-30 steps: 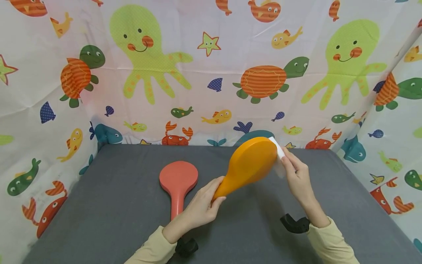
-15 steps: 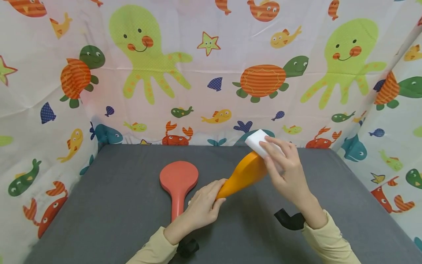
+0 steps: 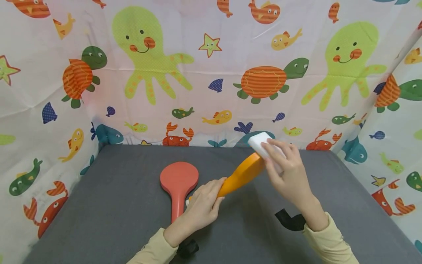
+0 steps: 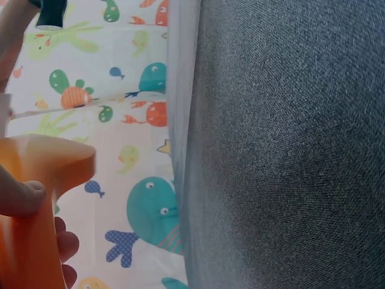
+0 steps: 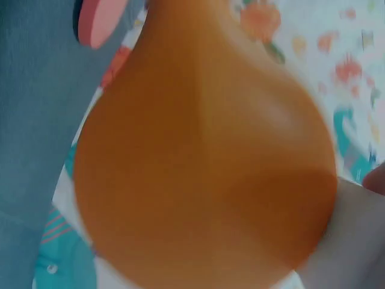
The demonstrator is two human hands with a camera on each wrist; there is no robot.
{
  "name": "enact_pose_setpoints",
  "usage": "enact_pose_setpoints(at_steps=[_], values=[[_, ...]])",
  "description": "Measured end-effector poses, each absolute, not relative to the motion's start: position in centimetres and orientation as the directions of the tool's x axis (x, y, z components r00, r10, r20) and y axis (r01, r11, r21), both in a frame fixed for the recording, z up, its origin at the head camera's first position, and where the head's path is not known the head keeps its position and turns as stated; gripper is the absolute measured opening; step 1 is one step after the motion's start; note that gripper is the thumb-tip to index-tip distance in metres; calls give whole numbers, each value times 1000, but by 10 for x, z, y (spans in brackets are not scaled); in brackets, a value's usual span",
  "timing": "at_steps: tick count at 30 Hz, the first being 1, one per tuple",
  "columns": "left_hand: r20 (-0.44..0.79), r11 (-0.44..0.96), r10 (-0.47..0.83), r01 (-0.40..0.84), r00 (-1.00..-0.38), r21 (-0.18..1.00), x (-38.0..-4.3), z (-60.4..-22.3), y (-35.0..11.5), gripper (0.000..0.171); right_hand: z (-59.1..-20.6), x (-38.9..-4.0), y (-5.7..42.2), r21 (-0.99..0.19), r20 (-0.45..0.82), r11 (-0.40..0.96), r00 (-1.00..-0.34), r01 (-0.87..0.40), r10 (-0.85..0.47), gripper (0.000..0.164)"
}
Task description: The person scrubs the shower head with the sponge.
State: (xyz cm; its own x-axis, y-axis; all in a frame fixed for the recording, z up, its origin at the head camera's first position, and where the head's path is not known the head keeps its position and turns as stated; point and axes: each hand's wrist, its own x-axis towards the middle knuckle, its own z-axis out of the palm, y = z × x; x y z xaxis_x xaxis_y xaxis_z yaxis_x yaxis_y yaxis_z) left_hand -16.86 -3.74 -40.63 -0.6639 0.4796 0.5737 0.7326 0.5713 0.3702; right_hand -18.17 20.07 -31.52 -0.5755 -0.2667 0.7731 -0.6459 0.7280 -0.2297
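Observation:
My left hand (image 3: 202, 207) grips the handle of an orange paddle (image 3: 242, 176), held tilted above the table with its round head up and to the right, nearly edge-on. In the left wrist view, the thumb lies along the orange handle (image 4: 30, 247). My right hand (image 3: 291, 174) holds a white sponge-like block (image 3: 259, 140) against the rim of the paddle's head and partly covers it. The right wrist view shows the paddle's broad face (image 5: 198, 144) close up, with the white block (image 5: 355, 241) at its edge. A small white bit (image 3: 187, 202) shows beside the left hand.
On the grey cloth-covered table (image 3: 108, 205) a red paddle (image 3: 179, 178) lies just left of the left hand, its handle partly behind the left forearm. A sea-animal patterned curtain (image 3: 214, 73) encloses the back and sides.
The orange paddle has turned from showing its face to nearly edge-on. My right hand has moved left with the white block, from the rim's right side to its top. Little differs since half a second ago.

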Motion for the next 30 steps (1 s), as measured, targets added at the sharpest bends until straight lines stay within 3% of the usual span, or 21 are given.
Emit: enact_pose_setpoints(at_steps=[3,5,12,14,17,23,26,30], values=[[585,583,483,738,-652,341,-169,-407,-36,51,-312,-177,190,-83,783,723,-493,-685,-378,35],[592,585,481,740,-646,332,-169,-408,-36,51,-312,-177,188,-52,790,730,-475,-681,-387,36],[607,588,470,740,-641,326,-167,-408,-36,51,-321,-189,211,-282,762,804,-632,-524,-144,34],[602,592,469,736,-646,328,-167,-408,-36,51,-324,-190,214,-301,752,814,-648,-497,-118,36],[595,594,470,732,-652,333,-166,-408,-37,52,-327,-187,209,-261,789,794,-596,-549,-153,36],[600,590,463,732,-652,341,-167,-410,-37,52,-329,-178,180,12,848,761,-396,-648,-351,37],[605,596,456,729,-653,338,-167,-411,-36,51,-332,-176,173,128,811,761,-375,-636,-450,39],[604,608,462,728,-649,317,-166,-410,-35,50,-330,-179,180,164,806,820,-405,-549,-432,41]])
